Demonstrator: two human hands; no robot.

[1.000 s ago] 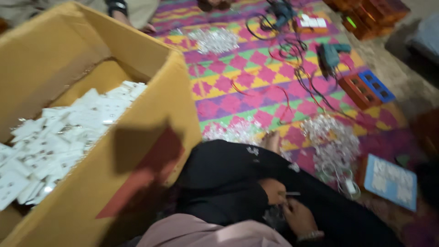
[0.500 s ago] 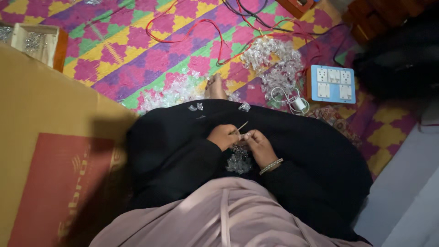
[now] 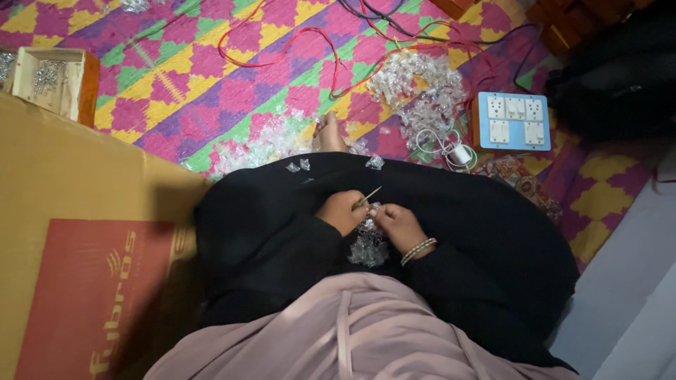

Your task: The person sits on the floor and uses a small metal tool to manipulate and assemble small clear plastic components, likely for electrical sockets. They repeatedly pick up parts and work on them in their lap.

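Over on the left side of the frame I've got a big cardboard box [image 3: 77, 232] with a red printed panel, and up in the upper left corner a small wooden tray [image 3: 79, 90] with little metal bits in it. Moving toward the middle, a scatter of clear plastic pieces [image 3: 264, 144] lies on the colourful patterned mat [image 3: 183, 84], right by my bare foot [image 3: 328, 134].

Dead centre, on my black-robed lap, my left hand [image 3: 342, 211] is pinched closed around a thin stick-like tool [image 3: 369, 195] that angles up and to the right. My right hand [image 3: 398, 225], bangles at the wrist, is just beside it with fingertips narrowed onto a small clear piece [image 3: 372, 211]; too tiny to say what exactly. A small clump of clear pieces [image 3: 367, 248] sits on the lap just below both hands.

Further right, another pile of clear bits [image 3: 422, 91] is tangled with red wires [image 3: 282, 42], a white charger cable [image 3: 443, 148] is near it, and a blue switchboard [image 3: 512, 121] with white sockets sits in the upper right.
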